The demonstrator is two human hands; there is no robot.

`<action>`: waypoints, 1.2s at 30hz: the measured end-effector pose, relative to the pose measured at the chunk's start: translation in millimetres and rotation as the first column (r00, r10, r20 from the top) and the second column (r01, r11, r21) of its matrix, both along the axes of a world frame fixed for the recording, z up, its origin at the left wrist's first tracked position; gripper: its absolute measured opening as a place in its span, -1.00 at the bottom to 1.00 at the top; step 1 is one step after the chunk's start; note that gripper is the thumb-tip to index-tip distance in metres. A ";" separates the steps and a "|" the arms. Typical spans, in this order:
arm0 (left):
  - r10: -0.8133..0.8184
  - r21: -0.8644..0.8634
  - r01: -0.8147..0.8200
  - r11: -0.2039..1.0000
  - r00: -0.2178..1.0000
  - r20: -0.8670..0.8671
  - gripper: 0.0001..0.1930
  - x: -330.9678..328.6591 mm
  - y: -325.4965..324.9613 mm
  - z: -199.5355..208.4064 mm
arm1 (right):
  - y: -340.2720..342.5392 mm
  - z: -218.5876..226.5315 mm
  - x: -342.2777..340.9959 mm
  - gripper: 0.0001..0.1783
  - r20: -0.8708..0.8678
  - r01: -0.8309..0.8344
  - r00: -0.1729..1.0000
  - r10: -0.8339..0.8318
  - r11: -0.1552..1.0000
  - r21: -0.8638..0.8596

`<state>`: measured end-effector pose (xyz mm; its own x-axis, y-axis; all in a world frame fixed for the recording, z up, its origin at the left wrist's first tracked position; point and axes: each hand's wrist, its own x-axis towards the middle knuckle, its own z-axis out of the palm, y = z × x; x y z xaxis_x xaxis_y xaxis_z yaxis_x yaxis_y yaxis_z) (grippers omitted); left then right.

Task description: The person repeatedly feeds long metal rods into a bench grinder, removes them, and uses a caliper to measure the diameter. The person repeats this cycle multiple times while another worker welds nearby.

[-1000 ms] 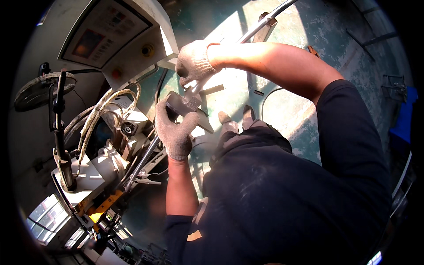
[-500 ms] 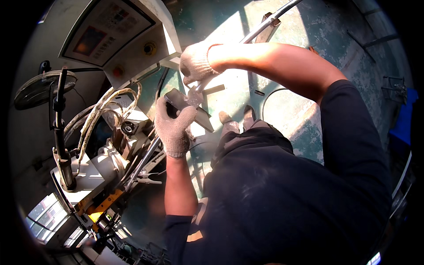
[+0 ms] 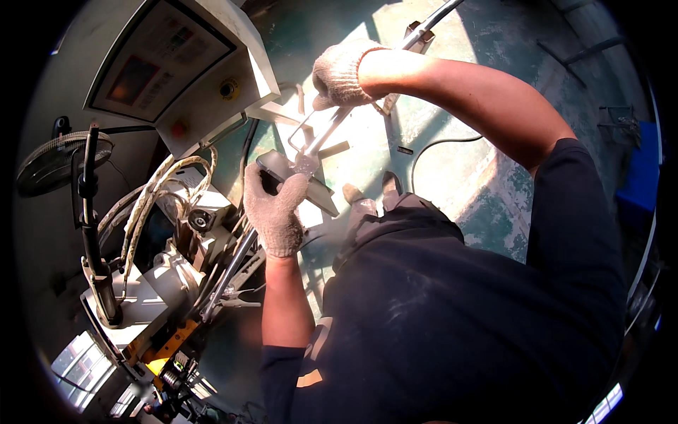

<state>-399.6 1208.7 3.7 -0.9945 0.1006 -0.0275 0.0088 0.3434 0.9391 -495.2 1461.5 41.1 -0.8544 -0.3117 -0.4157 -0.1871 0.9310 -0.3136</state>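
Note:
My left hand (image 3: 274, 215), in a pale knitted glove, curls its thumb and fingers round a grey metal piece (image 3: 275, 164). That piece sits against a shiny metal fitting (image 3: 306, 165) on a long round metal bar (image 3: 330, 134). Farther up the bar is my right hand (image 3: 346, 74), gloved as well, with its fingers closed on a thin bent rod that looks like a hex key (image 3: 299, 131). The key's short end reaches down to the fitting. My right fingertips are partly hidden by the glove.
A control box (image 3: 176, 78) with a screen and knobs stands at upper left. Below it are sleeved hoses (image 3: 145, 205), a fan (image 3: 63, 162) and machine parts. A black cable (image 3: 431, 145) lies on the green, worn floor near my shoes (image 3: 388, 185). A blue bin (image 3: 639, 169) is far right.
My right hand has moved up and right, away from the fitting, and the bent key now shows between them. My left hand keeps its grip on the grey piece. The view has shifted slightly.

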 end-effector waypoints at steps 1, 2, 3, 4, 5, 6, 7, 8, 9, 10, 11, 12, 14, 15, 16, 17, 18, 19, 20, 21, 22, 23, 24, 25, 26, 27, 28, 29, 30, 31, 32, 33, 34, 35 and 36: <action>-0.122 -0.181 0.087 0.980 0.973 -0.197 -0.72 -0.6 -0.5 1.9 | -2.2 2.4 2.2 -0.58 -0.007 0.016 1.000 -0.015 1.000 0.024; -0.077 -0.085 0.067 0.994 0.990 -0.120 -0.71 -0.8 4.0 4.9 | -4.7 5.8 5.0 -0.58 -0.015 0.032 0.999 -0.032 0.998 0.048; -0.027 0.003 0.027 1.000 0.999 -0.040 -0.70 1.5 7.6 9.4 | -10.6 14.2 6.2 -0.62 -0.014 0.039 0.999 -0.038 0.996 0.080; 0.015 0.088 -0.019 0.996 0.999 0.044 -0.69 2.6 8.8 12.1 | -14.5 20.9 10.1 -0.66 -0.056 -0.001 0.998 0.007 0.995 0.096; 0.026 0.195 -0.045 0.980 0.995 0.100 -0.68 1.2 5.3 7.0 | -18.3 27.1 14.9 -0.70 -0.098 -0.040 0.994 0.052 0.993 0.113; 0.009 0.194 -0.027 0.981 0.995 0.095 -0.68 3.3 4.9 8.5 | -21.5 34.8 24.2 -0.74 -0.130 -0.068 0.988 0.086 0.988 0.137; 0.002 0.199 -0.018 0.980 0.997 0.081 -0.68 2.9 7.2 11.6 | -28.0 50.0 28.8 -0.81 -0.130 -0.077 0.987 0.097 0.985 0.154; -0.005 0.203 -0.009 0.979 0.998 0.067 -0.68 2.7 9.3 13.9 | -35.4 56.5 31.4 -0.80 -0.108 -0.202 0.968 0.228 0.957 0.208; -0.005 0.172 -0.005 0.985 0.998 0.058 -0.67 4.2 7.2 13.7 | -34.8 60.9 33.3 -0.78 -0.132 -0.210 0.962 0.238 0.957 0.198; -0.004 0.147 -0.003 0.989 0.999 0.046 -0.67 5.1 7.2 13.5 | -33.1 65.1 35.4 -0.76 -0.157 -0.220 0.955 0.251 0.957 0.187; 0.007 0.162 -0.021 0.987 0.996 0.090 -0.67 5.4 5.6 9.1 | -30.6 57.1 31.2 -0.73 -0.110 -0.173 0.975 0.191 0.972 0.158; 0.020 0.177 -0.043 0.983 0.991 0.130 -0.66 3.2 4.6 6.2 | -27.1 46.0 24.5 -0.70 -0.067 -0.126 0.988 0.136 0.983 0.133; -0.005 0.174 -0.016 0.985 0.993 0.121 -0.63 4.0 1.7 8.4 | -7.0 30.1 34.3 -0.58 -0.216 -0.027 0.976 -0.030 0.967 -0.254; -0.029 0.189 0.007 0.982 0.993 0.112 -0.62 0.7 1.7 6.2 | 1.2 13.2 34.0 -0.53 -0.216 0.018 0.971 -0.102 0.933 -0.360; -0.045 0.195 0.021 0.981 0.992 0.116 -0.61 2.1 -1.6 3.3 | -0.1 5.0 35.7 -0.49 -0.195 0.058 0.966 -0.167 0.882 -0.469; -0.045 0.179 0.024 0.984 0.993 0.113 -0.61 4.4 -2.7 5.8 | -4.0 0.3 38.5 -0.49 -0.162 0.118 0.964 -0.210 0.888 -0.445; -0.048 0.166 0.030 0.986 0.994 0.102 -0.60 4.1 -0.1 10.9 | -7.2 -7.3 39.7 -0.53 -0.234 0.084 0.934 -0.270 0.803 -0.590; -0.049 0.151 0.034 0.988 0.994 0.094 -0.60 5.4 1.1 14.4 | -12.6 -20.3 42.5 -0.57 -0.288 0.032 0.896 -0.338 0.697 -0.717; -0.043 0.167 0.027 0.986 0.995 0.090 -0.63 6.5 2.7 14.5 | -16.4 -28.6 45.7 -0.61 -0.325 -0.035 0.851 -0.413 0.573 -0.819; -0.035 0.183 0.019 0.983 0.996 0.083 -0.66 6.9 4.6 15.5 | -22.9 -21.0 50.6 -0.75 -0.118 0.037 0.892 -0.437 0.330 -0.943; -0.028 0.199 0.012 0.980 0.997 0.076 -0.69 7.3 5.3 16.5 | -18.5 -32.7 41.6 -0.82 -0.628 -0.369 0.708 -0.324 0.588 -0.720; -0.028 0.214 0.006 0.977 0.994 0.102 -0.67 7.9 4.4 17.3 | -25.5 -37.8 43.7 -0.85 -0.608 -0.338 0.670 -0.425 0.556 -0.760; -0.027 0.178 0.013 0.984 0.996 0.080 -0.66 7.6 2.7 16.9 | -36.3 -38.5 46.9 -0.86 -0.579 -0.309 0.628 -0.520 0.517 -0.798; -0.028 0.142 0.020 0.990 0.998 0.059 -0.65 6.6 0.5 15.8 | -45.8 -37.3 49.7 -0.87 -0.351 -0.228 0.710 -0.611 0.272 -0.935; -0.030 0.105 0.026 0.994 0.999 0.037 -0.63 5.4 -1.8 14.4 | -48.5 -32.5 50.3 -0.82 -0.104 -0.069 0.785 -0.611 0.080 -0.994; -0.038 0.097 0.034 0.995 0.998 0.045 -0.62 4.1 -3.9 11.2 | -48.6 -24.6 50.9 -0.76 0.146 0.106 0.813 -0.563 -0.104 -0.989; -0.047 0.088 0.042 0.995 0.998 0.053 -0.61 2.4 -6.4 7.6 | -49.6 -17.4 51.8 -0.70 0.384 0.284 0.795 -0.470 -0.271 -0.920; -0.055 0.080 0.050 0.996 0.997 0.061 -0.59 1.3 -7.3 5.8 | -55.4 -11.9 52.3 -0.56 0.411 0.319 0.758 -0.507 -0.261 -0.911; -0.045 0.105 0.036 0.994 0.995 0.085 -0.58 1.3 -5.8 7.9 | -57.1 -8.8 52.9 -0.55 0.423 0.333 0.745 -0.516 -0.262 -0.906; -0.036 0.129 0.022 0.991 0.993 0.110 -0.57 1.7 -2.9 11.9 | -58.2 -6.2 53.4 -0.55 0.434 0.346 0.732 -0.524 -0.263 -0.901; -0.027 0.153 0.006 0.988 0.991 0.134 -0.56 1.6 -1.5 14.0 | -60.0 -3.4 54.0 -0.55 0.446 0.359 0.719 -0.533 -0.264 -0.895; -0.028 0.127 0.012 0.992 0.992 0.125 -0.56 1.2 -2.2 13.5 | -66.2 1.0 58.9 -0.54 0.294 0.284 0.733 -0.613 -0.118 -0.952; -0.029 0.101 0.017 0.995 0.993 0.115 -0.57 0.7 -3.2 12.9 | -72.9 4.9 62.8 -0.53 0.131 0.209 0.734 -0.667 0.038 -0.977; -0.029 0.074 0.021 0.997 0.994 0.106 -0.57 0.2 -4.2 12.1 | -76.8 6.3 62.1 -0.54 0.282 0.296 0.720 -0.635 -0.087 -0.951; -0.035 0.066 0.029 0.997 0.995 0.092 -0.58 -0.4 -5.0 10.0 | -81.9 6.8 62.4 -0.55 0.093 0.189 0.717 -0.691 0.065 -0.980</action>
<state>-400.0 1203.6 13.7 -0.9843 0.1365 -0.1119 -0.0694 0.2831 0.9566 -432.8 1379.5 47.9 -0.9506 0.2705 0.1523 -0.1682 -0.0364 -0.9851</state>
